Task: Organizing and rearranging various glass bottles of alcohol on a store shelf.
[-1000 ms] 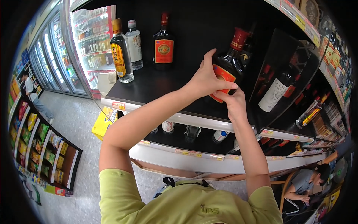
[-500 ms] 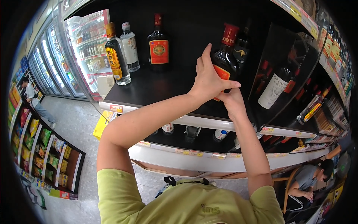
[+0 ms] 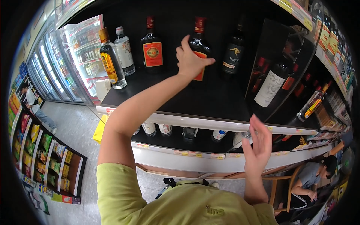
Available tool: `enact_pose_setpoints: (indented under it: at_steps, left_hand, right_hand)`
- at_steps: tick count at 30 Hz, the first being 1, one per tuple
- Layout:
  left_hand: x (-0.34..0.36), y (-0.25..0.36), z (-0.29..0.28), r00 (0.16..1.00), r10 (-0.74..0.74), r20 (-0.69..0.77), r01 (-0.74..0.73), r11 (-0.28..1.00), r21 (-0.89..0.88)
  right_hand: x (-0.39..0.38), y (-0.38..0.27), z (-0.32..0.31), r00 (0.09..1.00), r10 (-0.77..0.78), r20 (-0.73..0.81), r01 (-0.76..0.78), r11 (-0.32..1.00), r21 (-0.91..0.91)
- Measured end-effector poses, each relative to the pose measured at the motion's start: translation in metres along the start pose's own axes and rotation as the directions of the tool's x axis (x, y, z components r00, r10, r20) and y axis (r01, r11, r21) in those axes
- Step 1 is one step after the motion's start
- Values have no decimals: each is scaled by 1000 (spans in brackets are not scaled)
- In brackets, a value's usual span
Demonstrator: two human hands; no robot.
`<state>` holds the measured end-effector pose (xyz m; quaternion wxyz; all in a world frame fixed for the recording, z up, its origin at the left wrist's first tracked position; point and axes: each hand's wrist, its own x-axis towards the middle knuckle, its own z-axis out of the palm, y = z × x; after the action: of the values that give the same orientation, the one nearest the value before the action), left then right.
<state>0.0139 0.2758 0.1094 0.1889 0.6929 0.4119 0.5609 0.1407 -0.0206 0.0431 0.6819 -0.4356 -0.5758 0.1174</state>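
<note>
My left hand (image 3: 191, 62) reaches onto the black shelf (image 3: 221, 95) and grips a dark liquor bottle (image 3: 200, 42) with a red cap and orange-red label. Its fingers pass along the bottle's left side, the thumb lies across the front, and the palm hides part of the label. The bottle stands upright towards the back. My right hand (image 3: 258, 146) holds nothing, its fingers apart, just in front of the shelf edge. To the left stands a matching red-capped bottle (image 3: 153, 52); to the right, a dark wine bottle (image 3: 233, 56) with a kangaroo label.
A gold-capped bottle (image 3: 111, 62) and a clear bottle (image 3: 125, 52) stand at the shelf's left end. Right of a clear divider (image 3: 258, 48) is a white-labelled wine bottle (image 3: 270, 86). Several bottles fill the lower shelf. A person (image 3: 313, 178) sits at the right.
My left hand and the red-capped bottle have moved left and back, uncovering the kangaroo-label bottle. My right hand has let go and drawn back towards me, lower right.
</note>
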Motion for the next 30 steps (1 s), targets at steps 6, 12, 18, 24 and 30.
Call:
enact_pose_setpoints:
  at_steps: [6,12,18,24,30]
  left_hand:
    - [31,-16,9,997,-69,-48,73,992,100]
    - [45,-24,17,992,-109,-68,117,985,127]
    - [50,-26,24,986,-112,-121,130,980,154]
    - [50,-30,31,984,-84,-157,113,977,183]
    - [53,-42,37,970,40,-240,19,971,237]
  right_hand:
    - [-53,7,-27,991,131,23,-129,991,-44]
    - [-80,27,-39,916,398,51,-400,915,54]
    - [-94,39,-41,872,485,61,-488,872,36]
    - [-95,36,-43,852,520,68,-520,854,-18]
    - [-97,37,-44,864,499,68,-496,866,-55]
